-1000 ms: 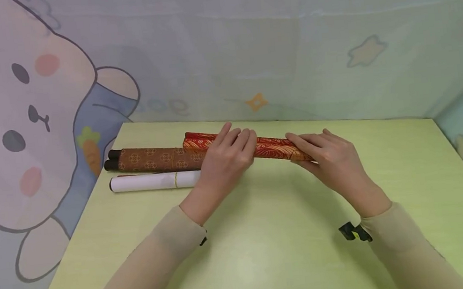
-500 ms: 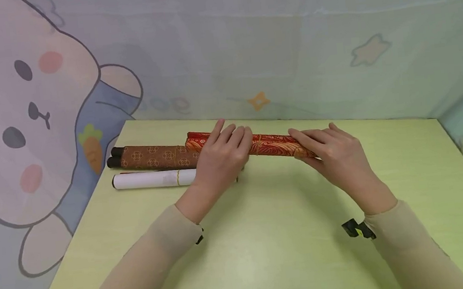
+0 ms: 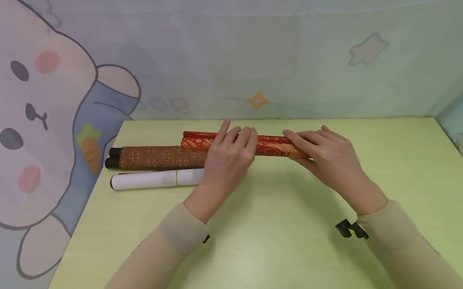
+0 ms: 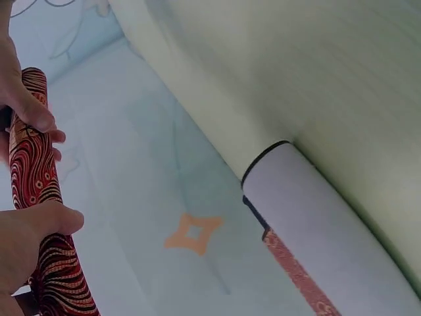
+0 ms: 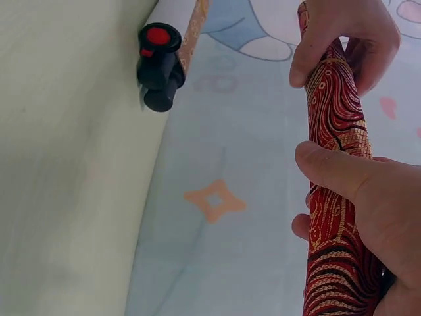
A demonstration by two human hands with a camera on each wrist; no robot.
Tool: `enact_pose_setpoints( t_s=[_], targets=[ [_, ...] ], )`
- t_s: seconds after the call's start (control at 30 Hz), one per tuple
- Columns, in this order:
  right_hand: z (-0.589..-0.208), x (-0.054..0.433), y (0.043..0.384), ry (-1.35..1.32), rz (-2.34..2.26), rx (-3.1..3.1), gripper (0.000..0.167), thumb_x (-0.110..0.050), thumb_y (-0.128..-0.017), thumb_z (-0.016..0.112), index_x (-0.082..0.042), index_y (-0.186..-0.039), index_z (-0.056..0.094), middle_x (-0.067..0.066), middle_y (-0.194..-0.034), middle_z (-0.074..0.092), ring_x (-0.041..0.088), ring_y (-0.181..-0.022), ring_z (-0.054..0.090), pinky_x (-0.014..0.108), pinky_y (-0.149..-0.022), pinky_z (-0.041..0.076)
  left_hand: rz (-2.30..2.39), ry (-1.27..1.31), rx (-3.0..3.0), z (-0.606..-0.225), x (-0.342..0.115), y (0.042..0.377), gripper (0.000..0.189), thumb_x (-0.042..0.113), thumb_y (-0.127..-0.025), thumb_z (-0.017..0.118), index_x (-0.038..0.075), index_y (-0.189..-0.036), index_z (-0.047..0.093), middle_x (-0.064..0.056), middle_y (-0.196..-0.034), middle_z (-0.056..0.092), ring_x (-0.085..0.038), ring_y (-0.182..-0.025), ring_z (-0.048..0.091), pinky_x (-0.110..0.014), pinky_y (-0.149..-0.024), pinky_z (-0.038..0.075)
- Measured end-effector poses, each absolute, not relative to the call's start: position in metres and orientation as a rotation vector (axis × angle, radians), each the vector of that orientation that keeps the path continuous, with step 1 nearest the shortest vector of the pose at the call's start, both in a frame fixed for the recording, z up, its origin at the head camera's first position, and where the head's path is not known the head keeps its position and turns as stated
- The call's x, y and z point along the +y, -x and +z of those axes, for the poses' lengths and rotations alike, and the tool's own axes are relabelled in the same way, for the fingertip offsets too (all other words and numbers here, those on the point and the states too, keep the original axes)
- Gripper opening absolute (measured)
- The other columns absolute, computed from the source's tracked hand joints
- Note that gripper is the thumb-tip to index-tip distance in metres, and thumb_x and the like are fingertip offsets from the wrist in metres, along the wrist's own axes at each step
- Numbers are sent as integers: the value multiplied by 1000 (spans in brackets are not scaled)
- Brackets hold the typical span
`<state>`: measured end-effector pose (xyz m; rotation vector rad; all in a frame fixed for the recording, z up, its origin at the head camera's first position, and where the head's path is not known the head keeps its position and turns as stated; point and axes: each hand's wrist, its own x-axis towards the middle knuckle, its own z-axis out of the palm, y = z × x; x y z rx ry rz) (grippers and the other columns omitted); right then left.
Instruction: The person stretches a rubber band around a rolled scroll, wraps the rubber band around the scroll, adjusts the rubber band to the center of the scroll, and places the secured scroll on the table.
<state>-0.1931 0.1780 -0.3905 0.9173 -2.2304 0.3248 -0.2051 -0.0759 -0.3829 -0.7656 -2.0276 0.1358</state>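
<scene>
A red-and-gold patterned scroll (image 3: 271,145) is held up over the back of the table, slightly slanted in the head view. My left hand (image 3: 230,156) grips it left of its middle, four fingers over the top. Toward its right end, my right hand (image 3: 330,155) holds it between thumb and fingers. In the right wrist view, the thumb lies along the patterned cloth (image 5: 332,243); the left hand (image 5: 352,33) shows farther up. Behind and under my left wrist lie a white scroll (image 3: 144,180) with a yellow band and brown patterned scrolls (image 3: 152,157), their right ends hidden from the head view.
The pale yellow-green table (image 3: 268,253) ends at a cloth backdrop (image 3: 289,53) printed with a cartoon animal and stars. Black ends (image 5: 158,72) of the resting scrolls show in the right wrist view. Black straps (image 3: 350,230) sit at the wrists.
My left hand has shifted slightly to the right along the red scroll since half a second ago, covering the white scroll's right end again. Both hands keep hold of the red scroll.
</scene>
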Motion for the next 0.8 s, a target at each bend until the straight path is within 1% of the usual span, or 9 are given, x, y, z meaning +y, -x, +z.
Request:
enact_pose_setpoints(
  t_s=[0.1,0.23,0.33,0.43,0.47,0.5,0.6,0.73,0.8],
  targets=[
    [-394,171,194,-941,326,-2223,64,-10,-75,99,-9,-134,75,16,-105,78,38,-79,74,65,-89,59,134,801,-2040,-386,-74,204,9,1,-98,73,4,-104,79,-5,-97,78,-22,-92,78,-46,-107,56],
    [-396,164,195,-982,337,-2214,63,-13,-77,98,-10,-135,75,14,-107,79,36,-78,74,66,-89,59,121,858,-2065,-388,-70,201,14,6,-97,75,4,-110,79,-6,-105,80,-22,-97,78,-47,-107,56],
    [-395,164,194,-977,337,-2216,63,-13,-76,98,-11,-134,75,13,-107,79,36,-77,74,67,-90,58,118,859,-2097,-387,-73,198,30,17,-93,83,5,-120,77,-7,-114,80,-25,-104,77,-47,-110,54],
    [-394,168,193,-970,319,-2222,61,-14,-75,99,-11,-132,76,13,-107,79,36,-76,74,67,-91,58,129,852,-2135,-386,-81,195,47,27,-87,90,5,-125,75,-8,-118,78,-27,-108,76,-47,-111,53],
    [-394,170,193,-968,313,-2225,61,-13,-75,99,-11,-132,77,13,-107,80,37,-77,74,67,-91,58,132,845,-2151,-386,-84,195,50,28,-85,91,5,-126,74,-8,-118,78,-27,-109,76,-46,-111,53],
    [-394,171,193,-967,309,-2226,61,-13,-75,99,-11,-132,77,13,-107,80,37,-77,74,67,-91,57,129,839,-2166,-387,-87,194,50,27,-84,92,5,-126,74,-8,-118,78,-27,-109,75,-46,-111,53],
    [-394,172,193,-968,307,-2233,61,-13,-75,99,-11,-132,77,13,-107,80,37,-76,74,67,-92,58,103,836,-2197,-389,-92,194,42,18,-84,91,5,-120,75,-8,-111,79,-26,-105,76,-46,-109,54],
    [-397,169,192,-975,315,-2237,60,-14,-76,99,-11,-132,77,12,-107,79,36,-77,74,66,-90,59,78,866,-2186,-391,-89,194,26,10,-89,83,3,-113,76,-8,-105,79,-24,-100,77,-45,-106,57],
    [-398,167,190,-977,318,-2239,61,-14,-76,98,-11,-133,76,13,-107,79,36,-78,74,65,-89,59,61,878,-2180,-391,-85,194,23,9,-90,81,2,-111,76,-8,-104,79,-23,-99,77,-44,-105,57]
  ],
)
